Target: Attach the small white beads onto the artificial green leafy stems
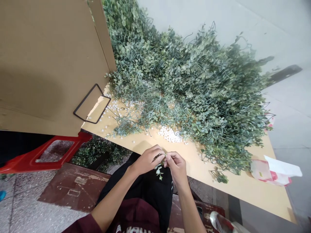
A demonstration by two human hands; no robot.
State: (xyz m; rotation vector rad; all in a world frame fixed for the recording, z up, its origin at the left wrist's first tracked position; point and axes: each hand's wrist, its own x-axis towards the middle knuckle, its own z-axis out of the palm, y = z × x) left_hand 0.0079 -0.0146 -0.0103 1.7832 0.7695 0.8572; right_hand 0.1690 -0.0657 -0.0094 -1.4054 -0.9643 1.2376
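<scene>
My left hand (148, 159) and my right hand (177, 165) meet at the near edge of a wooden table (255, 189), fingers pinched together on a small artificial green sprig (159, 170) that hangs down between them. Just beyond my hands lies a small heap of white beads (170, 134). Behind it a large pile of artificial green foliage (189, 81) covers most of the tabletop.
A big cardboard box (48, 61) with a cut handle hole stands at the left. A red plastic stool (39, 155) sits under it. More foliage (97, 152) lies on the floor below. A red-and-white bag (272, 171) rests at the table's right end. Loose white beads (111, 116) are scattered near the box.
</scene>
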